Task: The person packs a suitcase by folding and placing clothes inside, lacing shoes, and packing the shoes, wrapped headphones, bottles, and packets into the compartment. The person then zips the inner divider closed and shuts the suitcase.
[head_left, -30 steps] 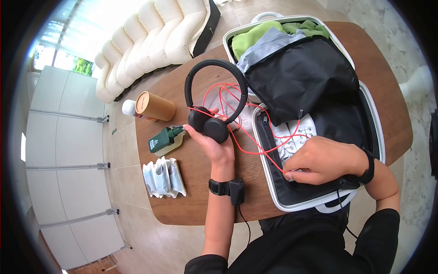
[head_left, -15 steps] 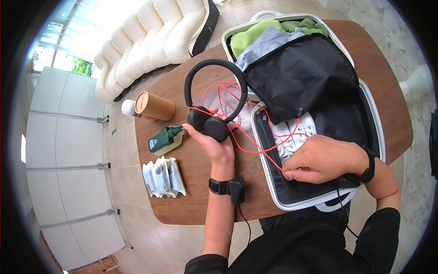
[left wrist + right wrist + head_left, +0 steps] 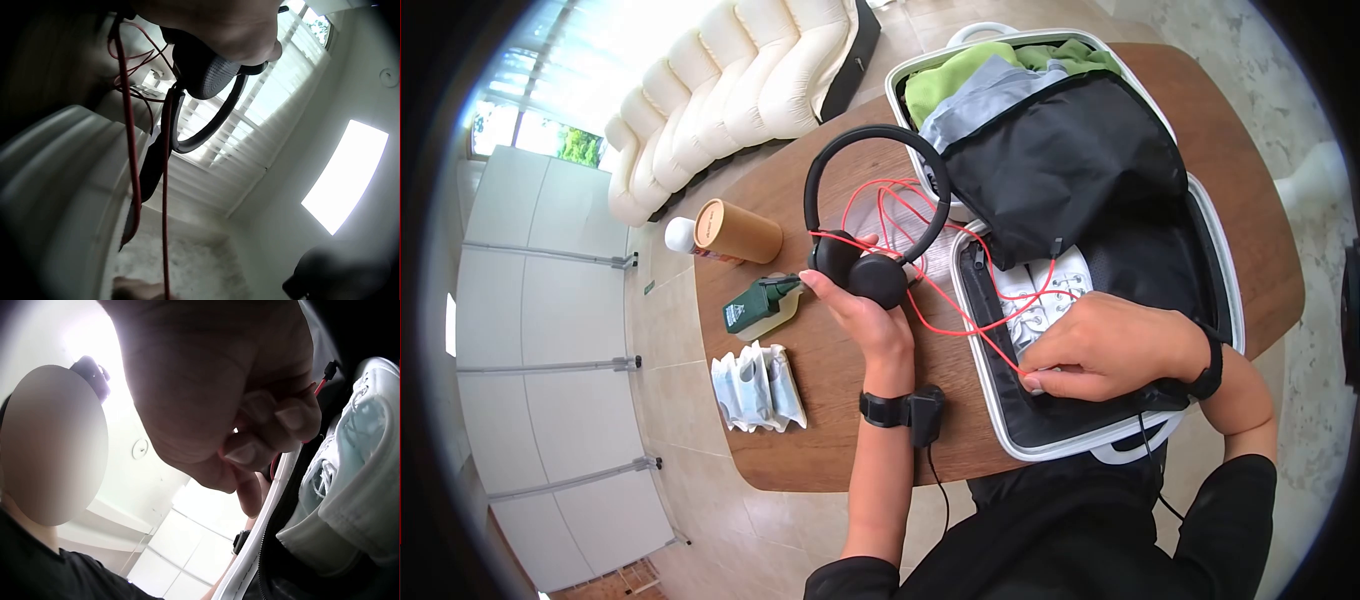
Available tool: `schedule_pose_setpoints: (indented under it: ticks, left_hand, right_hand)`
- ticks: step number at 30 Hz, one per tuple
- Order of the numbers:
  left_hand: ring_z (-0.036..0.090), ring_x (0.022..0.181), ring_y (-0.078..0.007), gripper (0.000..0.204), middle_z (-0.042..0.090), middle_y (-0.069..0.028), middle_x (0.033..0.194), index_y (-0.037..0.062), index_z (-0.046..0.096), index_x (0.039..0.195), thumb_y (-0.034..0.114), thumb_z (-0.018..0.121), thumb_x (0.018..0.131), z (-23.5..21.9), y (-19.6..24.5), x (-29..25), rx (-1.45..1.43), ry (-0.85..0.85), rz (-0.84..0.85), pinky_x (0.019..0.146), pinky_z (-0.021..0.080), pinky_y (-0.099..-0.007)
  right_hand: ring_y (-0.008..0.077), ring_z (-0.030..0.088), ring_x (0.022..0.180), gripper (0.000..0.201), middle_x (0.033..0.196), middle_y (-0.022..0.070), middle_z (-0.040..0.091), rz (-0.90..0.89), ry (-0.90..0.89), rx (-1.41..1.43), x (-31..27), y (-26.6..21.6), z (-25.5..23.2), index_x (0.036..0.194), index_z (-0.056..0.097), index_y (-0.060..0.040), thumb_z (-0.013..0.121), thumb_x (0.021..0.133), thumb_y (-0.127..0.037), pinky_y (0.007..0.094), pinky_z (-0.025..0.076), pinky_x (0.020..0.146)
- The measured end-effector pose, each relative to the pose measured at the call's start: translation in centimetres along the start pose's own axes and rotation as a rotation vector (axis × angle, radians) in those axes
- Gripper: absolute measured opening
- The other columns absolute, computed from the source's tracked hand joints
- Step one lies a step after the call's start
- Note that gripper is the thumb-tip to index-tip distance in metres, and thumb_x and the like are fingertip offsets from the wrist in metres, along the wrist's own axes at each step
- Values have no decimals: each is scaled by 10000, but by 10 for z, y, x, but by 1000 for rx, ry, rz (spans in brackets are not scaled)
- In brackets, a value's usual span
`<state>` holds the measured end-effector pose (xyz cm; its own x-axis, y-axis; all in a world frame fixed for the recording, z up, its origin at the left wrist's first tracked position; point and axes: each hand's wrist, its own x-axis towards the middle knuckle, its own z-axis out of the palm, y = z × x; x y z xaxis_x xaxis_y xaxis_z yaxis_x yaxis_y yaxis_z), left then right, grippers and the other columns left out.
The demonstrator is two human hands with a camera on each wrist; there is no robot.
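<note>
My left hand (image 3: 878, 328) holds black over-ear headphones (image 3: 878, 282) above the table, palm beneath the ear cups and headband upward. In the left wrist view an ear cup (image 3: 209, 72) shows below the hand. A thin red cable (image 3: 1005, 357) hangs in loops around the headphones and stretches to my right hand (image 3: 1115, 350), which pinches it between thumb and fingers. The right hand is over the near part of an open suitcase (image 3: 990, 405), beside white lace-up shoes (image 3: 1072, 270) packed there. The right wrist view shows the curled fingers next to the shoes (image 3: 362, 506).
A black divider flap (image 3: 1060, 150) partly covers green and grey clothes (image 3: 960, 90) in the suitcase's far half. On the left of the wooden table (image 3: 850, 460) are a brown cylinder (image 3: 740, 232), a white-capped container (image 3: 682, 235), a green bottle (image 3: 755, 308) and pale packets (image 3: 758, 388).
The left wrist has turned slightly, and the top of the headphones' headband has shifted a little to the right. My right hand keeps its place with the cable.
</note>
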<state>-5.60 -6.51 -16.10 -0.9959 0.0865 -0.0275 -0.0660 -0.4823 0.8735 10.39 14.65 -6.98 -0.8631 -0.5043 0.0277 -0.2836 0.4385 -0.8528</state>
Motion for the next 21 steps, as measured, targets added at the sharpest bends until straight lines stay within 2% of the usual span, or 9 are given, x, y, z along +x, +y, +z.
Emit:
schedule_pose_setpoints:
  ticks: [11,15,17,18,21]
  left_hand:
    - [666,861,-195,728,686,-137,1079,38,576,1247,683,279,1083,5,1,-4,189,6,207,779,563,-335]
    - [664,862,-195,737,684,-128,1069,35,575,1236,696,291,1075,7,4,-3,213,42,269,777,558,-328]
    - [653,789,-156,765,686,-117,1021,24,584,1193,708,263,1072,13,11,-3,223,127,319,696,552,-272]
    - [648,777,-167,787,682,-118,1002,4,598,1151,717,276,1065,13,13,-2,207,166,350,693,554,-291]
    - [646,763,-175,837,674,-117,931,-18,602,1119,746,267,1049,-3,21,3,207,82,413,684,549,-292]
  right_hand:
    - [349,646,694,166,753,131,680,-40,46,1,-2,-3,-5,907,704,-23,668,954,-178,434,493,629]
    - [326,668,725,146,810,116,713,-77,48,-4,-6,-8,-7,991,727,-38,671,941,-164,416,519,667]
    - [318,677,736,161,834,112,724,-106,62,-10,-7,-12,-10,1030,734,-45,671,938,-161,409,529,681]
    - [310,684,748,185,860,112,731,-100,34,-15,-7,-15,-13,1071,736,-53,669,938,-163,405,534,692]
    - [300,694,763,238,897,114,739,-133,34,-7,-8,-21,-16,1141,736,-64,667,938,-168,404,541,704]
